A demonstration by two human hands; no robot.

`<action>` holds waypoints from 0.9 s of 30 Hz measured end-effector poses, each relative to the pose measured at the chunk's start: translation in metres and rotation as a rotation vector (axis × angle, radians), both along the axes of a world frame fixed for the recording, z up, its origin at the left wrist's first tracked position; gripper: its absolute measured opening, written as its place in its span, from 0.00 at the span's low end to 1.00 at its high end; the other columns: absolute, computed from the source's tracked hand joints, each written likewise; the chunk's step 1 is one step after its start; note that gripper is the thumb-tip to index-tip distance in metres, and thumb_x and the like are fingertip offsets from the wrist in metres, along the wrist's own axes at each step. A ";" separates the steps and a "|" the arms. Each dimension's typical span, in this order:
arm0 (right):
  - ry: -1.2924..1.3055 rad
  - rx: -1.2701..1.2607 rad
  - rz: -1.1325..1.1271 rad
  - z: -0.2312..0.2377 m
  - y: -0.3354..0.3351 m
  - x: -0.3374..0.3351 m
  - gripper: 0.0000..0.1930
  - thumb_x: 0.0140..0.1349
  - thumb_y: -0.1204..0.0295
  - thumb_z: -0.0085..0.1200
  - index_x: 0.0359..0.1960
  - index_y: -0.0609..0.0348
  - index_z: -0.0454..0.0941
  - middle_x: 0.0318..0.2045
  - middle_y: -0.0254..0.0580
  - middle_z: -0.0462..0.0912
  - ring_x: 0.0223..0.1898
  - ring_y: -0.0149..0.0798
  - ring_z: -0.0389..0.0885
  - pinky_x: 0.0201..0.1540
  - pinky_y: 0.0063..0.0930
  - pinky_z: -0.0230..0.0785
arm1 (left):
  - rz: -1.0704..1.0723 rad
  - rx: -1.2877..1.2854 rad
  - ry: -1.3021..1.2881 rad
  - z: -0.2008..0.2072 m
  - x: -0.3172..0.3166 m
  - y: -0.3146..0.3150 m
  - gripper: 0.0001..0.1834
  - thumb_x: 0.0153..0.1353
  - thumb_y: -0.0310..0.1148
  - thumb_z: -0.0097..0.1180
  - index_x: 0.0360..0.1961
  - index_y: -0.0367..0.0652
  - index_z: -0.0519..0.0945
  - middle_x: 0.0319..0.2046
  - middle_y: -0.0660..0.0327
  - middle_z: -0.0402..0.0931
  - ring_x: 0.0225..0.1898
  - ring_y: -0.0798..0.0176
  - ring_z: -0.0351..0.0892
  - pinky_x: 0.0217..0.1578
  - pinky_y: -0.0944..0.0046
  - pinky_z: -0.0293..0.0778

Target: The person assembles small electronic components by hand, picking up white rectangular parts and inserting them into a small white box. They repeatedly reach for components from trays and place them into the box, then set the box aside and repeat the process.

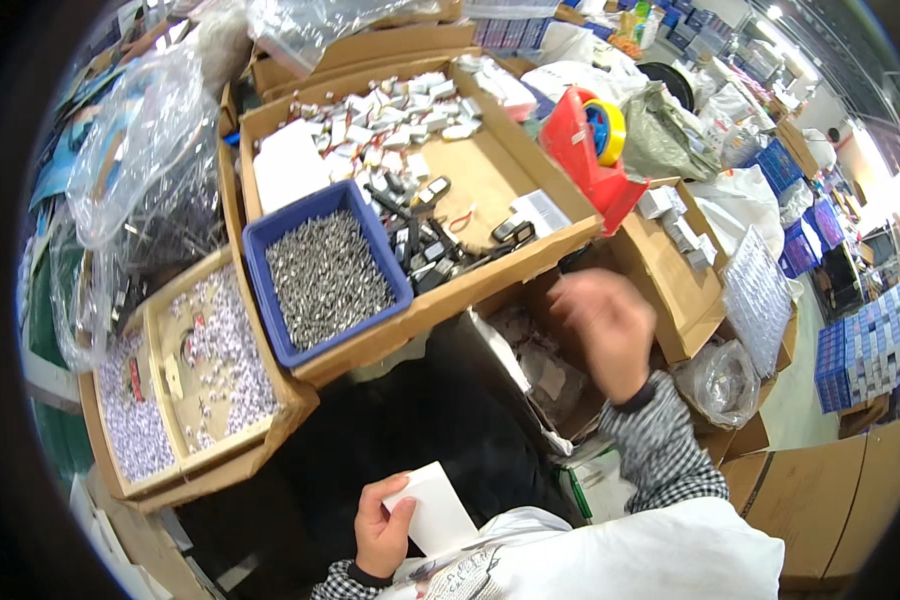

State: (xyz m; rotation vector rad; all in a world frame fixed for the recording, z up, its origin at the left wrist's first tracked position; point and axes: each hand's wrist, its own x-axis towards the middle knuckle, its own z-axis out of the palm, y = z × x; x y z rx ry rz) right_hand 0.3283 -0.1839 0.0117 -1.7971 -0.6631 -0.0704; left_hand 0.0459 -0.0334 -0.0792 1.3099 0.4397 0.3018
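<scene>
My left hand is closed on a flat white box low in front of my body, thumb on its face and fingers behind. My right hand is smeared by motion above an open carton with clear plastic bags inside. Whether its fingers hold anything cannot be made out. Closest to that hand is the front corner of a large cardboard tray, which bears several small white parts with wires, dark devices and a blue bin full of small metal pieces.
At the left, a divided wooden tray holds small pale pieces. A red tape dispenser with yellow tape stands on the tray's right edge. Beyond it, a cardboard box carries small white boxes. A clear plastic bag hangs at far left.
</scene>
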 end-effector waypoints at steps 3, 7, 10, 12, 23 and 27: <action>-0.199 0.120 -0.347 0.034 -0.014 0.086 0.11 0.64 0.69 0.52 0.40 0.65 0.79 0.31 0.31 0.80 0.32 0.23 0.73 0.36 0.18 0.67 | 0.000 -0.027 -0.009 -0.003 0.000 0.000 0.12 0.65 0.26 0.51 0.49 0.42 0.69 0.48 0.53 0.74 0.46 0.64 0.75 0.47 0.66 0.72; -0.002 -0.042 -0.307 0.043 -0.026 0.147 0.15 0.63 0.62 0.54 0.41 0.63 0.81 0.32 0.29 0.81 0.31 0.21 0.71 0.36 0.19 0.64 | 0.037 -0.010 -0.045 -0.001 0.001 -0.002 0.13 0.63 0.23 0.52 0.49 0.39 0.70 0.46 0.56 0.73 0.47 0.65 0.73 0.49 0.67 0.68; 0.262 -0.001 -0.239 0.039 -0.031 0.160 0.14 0.61 0.61 0.56 0.41 0.58 0.82 0.33 0.26 0.81 0.30 0.19 0.68 0.35 0.17 0.60 | 0.044 -0.033 -0.060 0.001 0.002 -0.003 0.13 0.63 0.23 0.52 0.49 0.38 0.71 0.47 0.56 0.73 0.48 0.64 0.72 0.51 0.66 0.67; 0.286 0.123 -0.153 0.037 -0.031 0.162 0.14 0.59 0.62 0.57 0.41 0.57 0.83 0.33 0.23 0.81 0.30 0.18 0.65 0.34 0.14 0.56 | -0.001 -0.019 -0.045 0.003 0.003 -0.001 0.13 0.63 0.25 0.53 0.49 0.43 0.68 0.48 0.52 0.74 0.46 0.64 0.75 0.48 0.65 0.72; 0.424 0.406 -0.125 0.058 -0.020 0.152 0.09 0.61 0.65 0.57 0.33 0.57 0.79 0.24 0.25 0.73 0.23 0.20 0.64 0.28 0.16 0.57 | 0.107 -0.045 -0.023 0.015 -0.002 -0.005 0.13 0.64 0.24 0.52 0.50 0.36 0.72 0.46 0.58 0.73 0.48 0.65 0.70 0.52 0.67 0.65; 0.413 0.373 -0.149 0.058 -0.026 0.135 0.09 0.62 0.65 0.57 0.33 0.58 0.79 0.23 0.24 0.71 0.23 0.20 0.65 0.26 0.16 0.58 | 0.113 -0.057 -0.033 0.015 -0.003 -0.006 0.13 0.64 0.24 0.52 0.50 0.36 0.71 0.46 0.58 0.73 0.47 0.66 0.70 0.52 0.67 0.65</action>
